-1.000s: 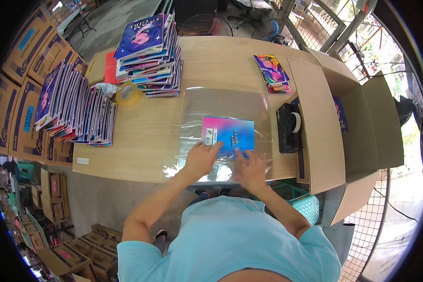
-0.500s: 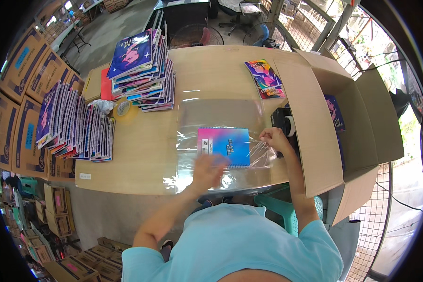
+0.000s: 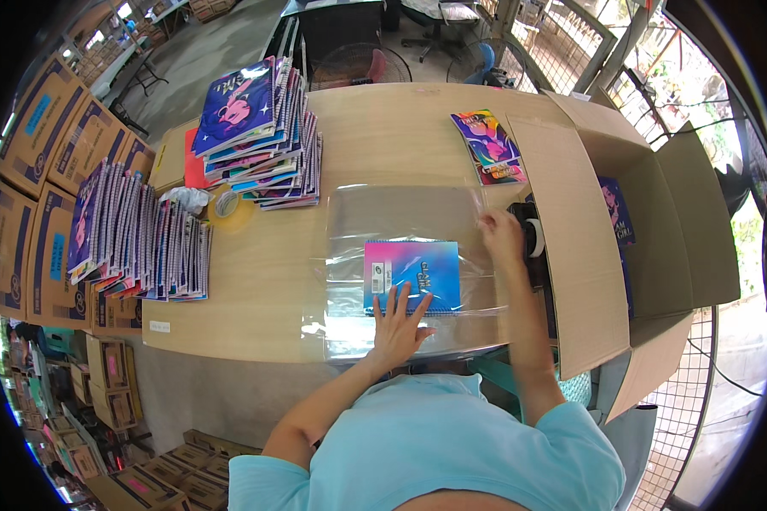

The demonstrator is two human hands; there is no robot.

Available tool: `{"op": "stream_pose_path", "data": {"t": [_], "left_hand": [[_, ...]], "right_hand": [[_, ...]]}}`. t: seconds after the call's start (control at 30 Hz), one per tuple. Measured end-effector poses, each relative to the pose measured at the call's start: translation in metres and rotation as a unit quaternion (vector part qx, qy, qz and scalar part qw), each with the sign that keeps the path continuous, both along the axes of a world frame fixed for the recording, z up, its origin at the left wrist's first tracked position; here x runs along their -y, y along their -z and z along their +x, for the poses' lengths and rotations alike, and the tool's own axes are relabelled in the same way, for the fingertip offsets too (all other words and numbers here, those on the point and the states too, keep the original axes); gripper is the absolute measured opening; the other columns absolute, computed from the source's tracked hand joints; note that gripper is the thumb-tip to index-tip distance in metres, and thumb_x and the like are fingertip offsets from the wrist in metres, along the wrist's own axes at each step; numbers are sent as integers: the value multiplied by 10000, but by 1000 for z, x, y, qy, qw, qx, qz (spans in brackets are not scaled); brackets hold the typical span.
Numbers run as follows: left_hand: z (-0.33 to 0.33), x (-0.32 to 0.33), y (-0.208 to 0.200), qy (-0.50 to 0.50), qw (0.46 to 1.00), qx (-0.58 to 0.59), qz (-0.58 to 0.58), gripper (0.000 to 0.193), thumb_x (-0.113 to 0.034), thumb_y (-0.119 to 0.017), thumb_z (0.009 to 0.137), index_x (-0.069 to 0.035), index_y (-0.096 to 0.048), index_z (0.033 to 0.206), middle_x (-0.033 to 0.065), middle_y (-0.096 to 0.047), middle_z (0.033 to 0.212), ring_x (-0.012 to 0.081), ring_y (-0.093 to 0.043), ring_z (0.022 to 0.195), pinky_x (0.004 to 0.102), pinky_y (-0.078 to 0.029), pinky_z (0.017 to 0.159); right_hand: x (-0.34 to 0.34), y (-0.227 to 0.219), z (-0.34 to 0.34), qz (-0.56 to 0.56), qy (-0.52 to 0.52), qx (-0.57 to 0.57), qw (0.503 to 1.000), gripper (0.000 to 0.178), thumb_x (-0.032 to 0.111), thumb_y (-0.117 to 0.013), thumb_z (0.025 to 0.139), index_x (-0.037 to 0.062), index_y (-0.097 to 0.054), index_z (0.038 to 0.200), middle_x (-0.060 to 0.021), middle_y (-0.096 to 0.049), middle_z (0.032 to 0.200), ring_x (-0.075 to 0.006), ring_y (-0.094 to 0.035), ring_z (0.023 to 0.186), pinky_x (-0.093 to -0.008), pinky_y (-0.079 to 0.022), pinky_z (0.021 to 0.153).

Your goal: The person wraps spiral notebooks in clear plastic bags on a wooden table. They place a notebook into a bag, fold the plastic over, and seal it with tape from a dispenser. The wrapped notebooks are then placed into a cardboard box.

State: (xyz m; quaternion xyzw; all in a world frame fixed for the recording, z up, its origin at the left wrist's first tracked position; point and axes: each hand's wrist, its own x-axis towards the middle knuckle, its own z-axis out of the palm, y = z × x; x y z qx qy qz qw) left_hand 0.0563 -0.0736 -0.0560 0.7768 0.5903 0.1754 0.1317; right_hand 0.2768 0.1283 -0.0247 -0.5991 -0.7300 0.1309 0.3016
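A spiral notebook (image 3: 439, 274) with a pink-to-blue cover lies in a clear plastic sleeve (image 3: 405, 209), near the front of the table. My left hand (image 3: 400, 328) rests open, fingers spread, on the lower edge of the notebook through the plastic. At the right edge of the sleeve, my right hand (image 3: 503, 237) is closed, with fingertips pinched together. Whatever those fingers hold is too small to make out. Just right of that hand stands a black tape dispenser (image 3: 533, 238) with a white roll, partly hidden behind a carton flap.
Stacked notebooks (image 3: 239, 106) stand at the back left, with another row of spiral notebooks (image 3: 136, 230) before them. A roll of clear tape (image 3: 227, 204) lies beside them. An open carton (image 3: 584, 230) holding notebooks takes up the right side. Colourful booklets (image 3: 490, 145) lie near its flap.
My left hand has come down flat onto the notebook. My right hand has moved up along the sleeve's right edge, and the plastic's pulled folds there have relaxed.
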Motion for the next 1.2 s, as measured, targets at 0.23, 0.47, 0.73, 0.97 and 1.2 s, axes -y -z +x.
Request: {"op": "stream_pose_path", "data": {"t": [0.23,0.47,0.73,0.97,1.2], "left_hand": [[-4,-11,-21,-22,997,-21,-64,632,-456,-698,815,-352,-475,1398,205,-228,1516,537,-185,1382,812,-183,959],[-13,-10,-18,-46,996,-24,-73,635,-481,-735,770,-435,-500,1359,172,-200,1527,561,-110,1397,824,-120,978],[-7,13,-19,-69,995,-11,-69,686,-463,-729,782,-409,-451,1407,228,-187,1522,558,-106,1402,808,-107,994],[-4,22,-15,-80,994,6,-80,679,-470,-711,792,-410,-446,1415,244,-165,1542,552,-85,1414,806,-110,993],[1,25,0,-103,992,17,-65,626,-476,-679,812,-433,-462,1398,226,-172,1547,545,-149,1403,819,-135,969]], "right_hand": [[-70,76,-123,-338,-252,81,903,534,534,-507,923,63,-758,906,-158,-714,862,-308,-678,803,-433,-518,762],[-75,69,-129,-469,-253,109,839,711,701,-375,913,116,-779,930,-110,-722,899,-274,-655,816,-438,-513,767],[-60,40,-136,-447,-290,191,824,709,703,-384,905,110,-763,985,-145,-715,977,-307,-659,868,-429,-505,801],[-81,67,-134,-329,-303,163,879,409,487,-598,880,116,-759,935,-125,-708,978,-300,-653,869,-423,-509,745],[-91,99,-142,33,-132,135,981,93,129,-688,722,112,-691,814,-52,-568,1059,-251,-529,1059,-467,-450,810]]}}
